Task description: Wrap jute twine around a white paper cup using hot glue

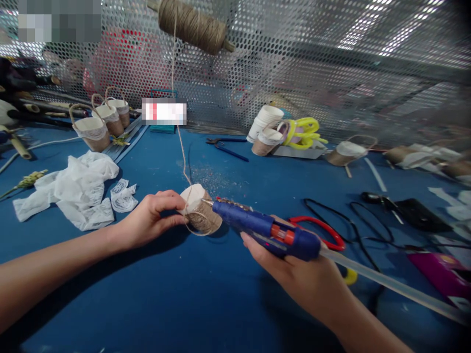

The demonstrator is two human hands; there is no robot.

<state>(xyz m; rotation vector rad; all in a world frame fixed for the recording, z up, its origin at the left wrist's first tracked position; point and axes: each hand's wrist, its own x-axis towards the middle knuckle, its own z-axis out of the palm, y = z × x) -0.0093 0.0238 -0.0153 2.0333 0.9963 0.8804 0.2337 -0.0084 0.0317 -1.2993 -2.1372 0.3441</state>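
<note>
My left hand (154,215) pinches the rim side of a small paper cup (206,221) partly wrapped in brown twine. The cup lies tilted, its white inside facing up and left. A strand of twine (181,142) runs from the cup up to a spool (193,27) hanging at the top. My right hand (294,274) is closed round a blue hot glue gun (263,223), whose metal nozzle meets the cup near its rim. From the gun's rear sticks out a long translucent glue stick (393,284).
White lace fabric (83,189) lies left, near several finished twine baskets (93,133). Blue pliers (228,147) lie at the back, beside stacked white cups (265,120) and a yellow-handled bundle (303,132). Red-handled scissors (331,233) and a black cable (353,220) lie right. Perforated metal mesh (294,59) stands behind.
</note>
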